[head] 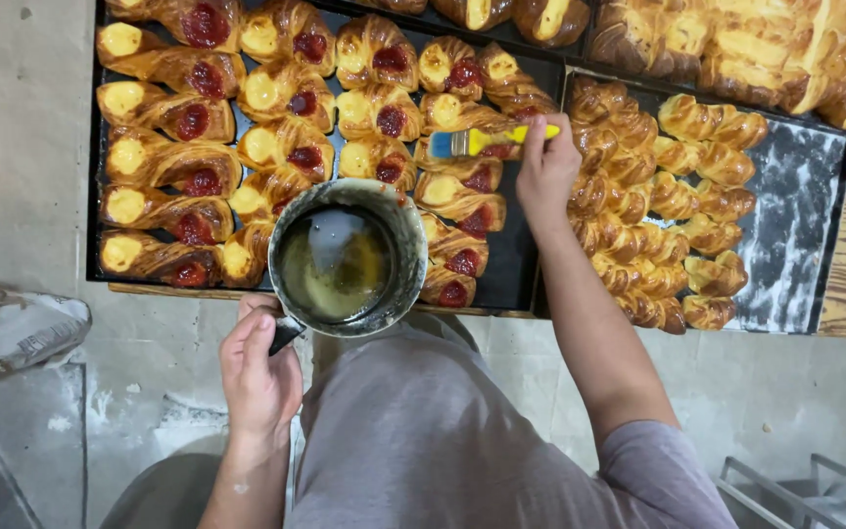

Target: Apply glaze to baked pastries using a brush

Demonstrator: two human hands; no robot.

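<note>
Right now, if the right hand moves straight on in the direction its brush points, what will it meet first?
The right hand holds a yellow brush whose bristles point left in the picture. The first thing there is probably the filled pastry just beyond the bristles, on the dark tray, though height above it is unclear.

A: The saucepan [349, 257] covers part of the near pastry row [237, 257]; its handle is buried in the left hand [258, 370].

B: The right hand [544, 174] hides the rear of the brush [482, 142]. Bristle contact with the pastry is unclear.

A: The top tray [736, 44] is cut by the upper edge. Both forearms run off the lower edge.

B: The grey bag [17, 328] at left is cropped and its contents cannot be told.
</note>
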